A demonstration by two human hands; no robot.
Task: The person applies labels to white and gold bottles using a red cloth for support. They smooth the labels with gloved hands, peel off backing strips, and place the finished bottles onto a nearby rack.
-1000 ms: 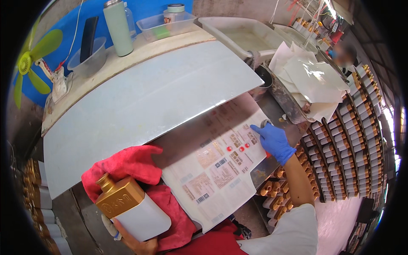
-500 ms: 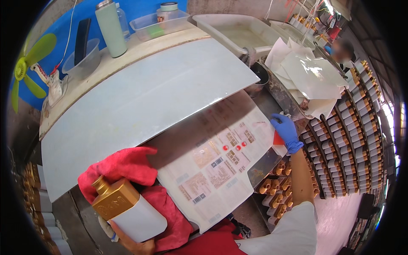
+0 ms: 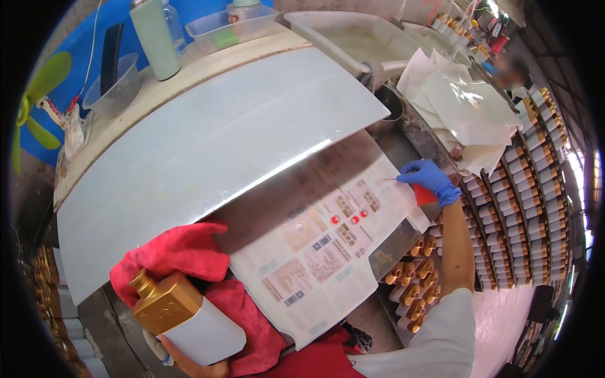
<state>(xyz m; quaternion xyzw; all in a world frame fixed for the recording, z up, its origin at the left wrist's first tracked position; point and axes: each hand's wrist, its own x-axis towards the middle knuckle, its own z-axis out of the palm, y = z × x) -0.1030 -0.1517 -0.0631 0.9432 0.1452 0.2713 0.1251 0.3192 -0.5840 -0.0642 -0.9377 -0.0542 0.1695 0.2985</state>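
My left hand point(image 3: 196, 365) is wrapped round the underside of a bottle point(image 3: 208, 331) with a gold neck and shoulder and a white body. The bottle lies tilted over a red cloth point(image 3: 242, 331) at the lower left. My right hand point(image 3: 428, 179), in a blue glove, reaches to the far right corner of a printed translucent sheet point(image 3: 340, 277). Its fingertips are pinched together at the sheet's edge; what they grip is too small to make out. Under that hand is a red piece point(image 3: 424, 195). Several printed labels and red dots show on the sheet.
A pale board point(image 3: 208, 145) spans the bench beyond the sheet. Behind it stand a green flask point(image 3: 155, 41), plastic tubs and a green fan point(image 3: 38, 107). White sheets point(image 3: 466, 107) lie at the far right, near a water basin point(image 3: 353, 38). Racks of gold-topped bottles point(image 3: 517, 208) fill the right.
My right hand has moved slightly left onto the sheet's corner, its fingers now drawn together. My left hand and the bottle have barely shifted.
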